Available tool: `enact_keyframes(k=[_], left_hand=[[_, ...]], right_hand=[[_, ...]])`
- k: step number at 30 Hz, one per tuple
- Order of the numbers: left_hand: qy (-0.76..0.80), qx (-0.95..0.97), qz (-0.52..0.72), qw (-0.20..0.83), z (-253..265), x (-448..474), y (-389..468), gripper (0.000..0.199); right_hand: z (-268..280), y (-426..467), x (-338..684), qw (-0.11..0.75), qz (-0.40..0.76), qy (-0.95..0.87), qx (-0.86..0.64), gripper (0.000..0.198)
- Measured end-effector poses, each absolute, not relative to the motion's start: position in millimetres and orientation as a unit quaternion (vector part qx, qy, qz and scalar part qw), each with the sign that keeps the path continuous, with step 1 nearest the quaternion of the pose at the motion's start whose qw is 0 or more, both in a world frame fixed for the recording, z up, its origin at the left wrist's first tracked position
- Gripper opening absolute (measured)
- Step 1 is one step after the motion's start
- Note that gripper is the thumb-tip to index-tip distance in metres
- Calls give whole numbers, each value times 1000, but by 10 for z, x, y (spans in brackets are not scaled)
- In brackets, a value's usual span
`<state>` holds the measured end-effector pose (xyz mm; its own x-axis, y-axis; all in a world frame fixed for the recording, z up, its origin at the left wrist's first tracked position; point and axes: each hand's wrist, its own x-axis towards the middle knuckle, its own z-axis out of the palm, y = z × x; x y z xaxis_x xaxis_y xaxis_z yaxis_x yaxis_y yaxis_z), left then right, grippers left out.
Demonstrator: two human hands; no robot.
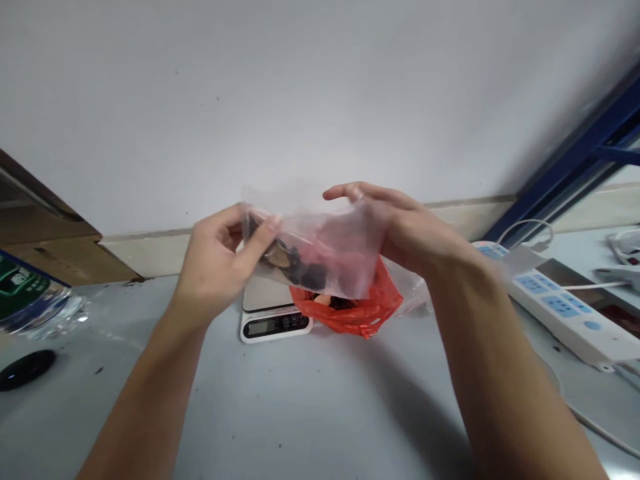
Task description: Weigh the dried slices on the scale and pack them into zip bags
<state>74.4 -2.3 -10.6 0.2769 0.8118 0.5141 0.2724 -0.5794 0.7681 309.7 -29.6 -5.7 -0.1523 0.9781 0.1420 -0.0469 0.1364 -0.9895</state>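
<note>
Between my two hands is a clear plastic bag (345,267), held up and tilted, with several dark and tan pieces (285,260) in its left half. My left hand (215,253) pinches the bag's left end, thumb in front. At the other end, my right hand (405,227) grips the bag, its index finger stretched to the left above the upper edge; the other fingers are partly hidden and blurred. Below the bag, an open red plastic bag (363,320) holds more dark and tan pieces. Beside it lies a white digital scale (275,327), partly covered from view.
A white power strip (560,307) with cables lies at the right, near a blue frame (565,160). On the left are a clear bottle (35,300) and a black oval object (27,370). Behind the grey table (280,413) rises a white wall (280,100).
</note>
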Motion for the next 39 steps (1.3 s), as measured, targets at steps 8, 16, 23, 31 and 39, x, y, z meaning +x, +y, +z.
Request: enact_keyframes(k=[8,16,23,31,39], left_hand=[[427,726,491,222,-154,437,186,35],[465,696,455,304,-130,419,114,38],[564,725,337,206,-148,177,186,61],[380,856,104,335,-72,246,70,35],[369,846,93,373,-61,337,22,26]], right_hand=[[-90,-260,3104,365,496,-656,-436,45],[-129,-256,2993,336,465,-676,-462,37],[-204,-207,2696,344,467,-682,-446,40],[-331,-204,2474,336,511,-657,-441,37],[-388,-203,2447,343,543,-630,-436,40]])
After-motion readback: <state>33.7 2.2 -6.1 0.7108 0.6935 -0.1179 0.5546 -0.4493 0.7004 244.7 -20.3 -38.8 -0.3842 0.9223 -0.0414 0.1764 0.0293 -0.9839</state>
